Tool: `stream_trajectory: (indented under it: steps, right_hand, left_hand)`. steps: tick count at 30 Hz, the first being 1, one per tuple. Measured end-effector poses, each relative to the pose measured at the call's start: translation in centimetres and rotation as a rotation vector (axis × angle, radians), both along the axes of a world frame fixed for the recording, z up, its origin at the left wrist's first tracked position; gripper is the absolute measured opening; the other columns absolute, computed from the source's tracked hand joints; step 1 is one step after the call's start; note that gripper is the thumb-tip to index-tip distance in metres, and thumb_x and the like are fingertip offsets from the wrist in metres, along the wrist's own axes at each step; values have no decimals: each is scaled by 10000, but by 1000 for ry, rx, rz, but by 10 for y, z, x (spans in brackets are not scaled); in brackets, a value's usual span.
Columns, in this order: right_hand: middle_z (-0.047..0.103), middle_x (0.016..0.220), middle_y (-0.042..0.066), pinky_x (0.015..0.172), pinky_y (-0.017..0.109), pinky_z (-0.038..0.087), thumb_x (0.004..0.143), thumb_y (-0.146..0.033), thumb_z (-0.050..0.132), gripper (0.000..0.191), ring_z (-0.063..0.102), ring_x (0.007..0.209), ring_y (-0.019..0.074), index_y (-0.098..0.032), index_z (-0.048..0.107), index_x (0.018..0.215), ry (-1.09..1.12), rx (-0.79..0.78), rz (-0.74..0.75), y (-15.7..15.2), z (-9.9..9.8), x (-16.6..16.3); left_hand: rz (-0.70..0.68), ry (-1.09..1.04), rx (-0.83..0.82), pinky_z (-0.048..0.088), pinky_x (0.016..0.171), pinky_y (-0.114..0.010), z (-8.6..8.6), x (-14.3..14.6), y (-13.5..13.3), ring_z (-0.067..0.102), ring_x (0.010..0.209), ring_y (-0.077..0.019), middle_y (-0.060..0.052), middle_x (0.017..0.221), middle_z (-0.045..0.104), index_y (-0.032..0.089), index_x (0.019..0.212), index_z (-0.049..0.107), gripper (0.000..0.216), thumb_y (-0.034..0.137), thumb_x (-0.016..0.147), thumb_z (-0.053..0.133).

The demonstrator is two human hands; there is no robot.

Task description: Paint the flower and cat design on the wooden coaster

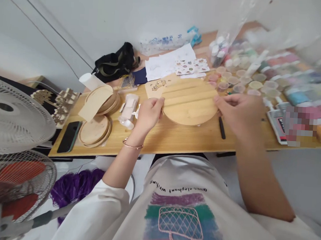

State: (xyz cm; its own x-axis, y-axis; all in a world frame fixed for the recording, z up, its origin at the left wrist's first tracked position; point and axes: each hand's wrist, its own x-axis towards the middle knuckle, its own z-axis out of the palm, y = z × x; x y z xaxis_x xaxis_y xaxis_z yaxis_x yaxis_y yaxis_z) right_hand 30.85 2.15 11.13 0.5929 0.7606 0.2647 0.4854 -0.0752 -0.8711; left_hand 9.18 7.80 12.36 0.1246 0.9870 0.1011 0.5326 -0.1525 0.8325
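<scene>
A round wooden disc (190, 103) with grooves across it lies on the wooden table (170, 138). My left hand (149, 113) is closed on the disc's left edge, fingers curled over the rim. On the disc's right edge my right hand (238, 112) grips with fingers pinched. A black pen (222, 128) lies just below my right hand on the table. A wooden piece with a small drawing (157, 86) sits behind the disc's left side.
Stacks of round wooden discs (97, 121) and a black phone (69, 136) lie at the left. Small paint pots (233, 81) and coloured jars (298, 81) fill the right. Papers (166, 64), a black bag (115, 63) and a clear plastic bag (227, 41) sit at the back. A fan (13, 125) stands at the left.
</scene>
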Motion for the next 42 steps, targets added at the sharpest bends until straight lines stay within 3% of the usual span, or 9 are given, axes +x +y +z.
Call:
stream_trajectory:
  steps: [4, 8, 13, 16, 19, 23, 30, 36, 42]
  right_hand:
    - [638, 550, 9, 492, 283, 423, 743, -292, 764, 132, 533, 470, 115, -162, 747, 735, 4, 124, -38, 1, 5, -1]
    - [700, 634, 40, 478, 263, 429, 706, -232, 766, 102, 570, 495, 120, -142, 760, 755, 91, 145, 1, 4, 1, 2]
    - [736, 744, 37, 500, 280, 522, 678, -228, 774, 184, 647, 532, 148, -170, 771, 853, 206, 327, 58, 1, -31, 5]
    - [756, 828, 43, 655, 324, 607, 660, -243, 814, 220, 716, 680, 179, -196, 769, 870, 289, 433, 135, -6, -56, 7]
    - [764, 969, 53, 775, 366, 626, 708, -299, 806, 238, 741, 838, 200, -225, 758, 929, 246, 467, 240, -13, -81, 9]
    - [746, 1082, 50, 817, 370, 620, 792, -254, 735, 250, 722, 973, 194, -258, 741, 1042, 75, 433, 272, -24, -102, 11]
    - [739, 1111, 40, 806, 374, 608, 834, -238, 673, 245, 692, 1033, 208, -291, 724, 1069, -133, 397, 245, -37, -104, 8]
    - [732, 1057, 41, 732, 352, 599, 858, -266, 649, 280, 698, 842, 179, -282, 698, 1133, -140, 307, 255, -39, -104, 2]
    - [744, 994, 28, 696, 322, 576, 810, -269, 678, 228, 685, 784, 172, -272, 720, 1035, -144, 227, 243, -39, -100, -8]
  left_hand:
    - [8, -78, 158, 319, 489, -239, 8, -1, 0, 447, 437, -102, 56, 394, 457, 219, 510, 453, 486, 333, 980, 506]
    - [-52, -15, 99, 306, 469, -236, 9, -3, -3, 415, 404, -90, 55, 373, 460, 216, 497, 450, 479, 279, 964, 539]
    - [-91, -283, 48, 417, 491, -212, -24, -7, -12, 562, 484, -100, 15, 577, 674, 207, 644, 622, 328, 386, 918, 610]
    - [-92, -432, 50, 518, 631, -223, -48, -9, -20, 694, 737, -149, -37, 855, 778, 213, 849, 756, 125, 332, 829, 722]
    - [-88, -597, 18, 541, 893, -266, -65, -10, -28, 679, 1115, -205, -46, 1185, 751, 261, 1052, 765, 320, 221, 736, 795]
    - [-9, -816, -181, 530, 974, -323, -76, -7, -40, 646, 1210, -233, -45, 1229, 735, 277, 1071, 760, 362, 195, 718, 777]
    - [118, -967, -398, 564, 819, -261, -74, -7, -55, 697, 1072, -199, -10, 1080, 753, 317, 1131, 717, 464, 298, 686, 844]
    - [91, -990, -499, 562, 745, -218, -72, -15, -64, 697, 1046, -189, -23, 1161, 746, 272, 1066, 735, 456, 245, 629, 866]
    - [56, -1067, -622, 522, 1002, -294, -77, -14, -71, 554, 1329, -224, -26, 1289, 694, 269, 1096, 714, 363, 379, 758, 788]
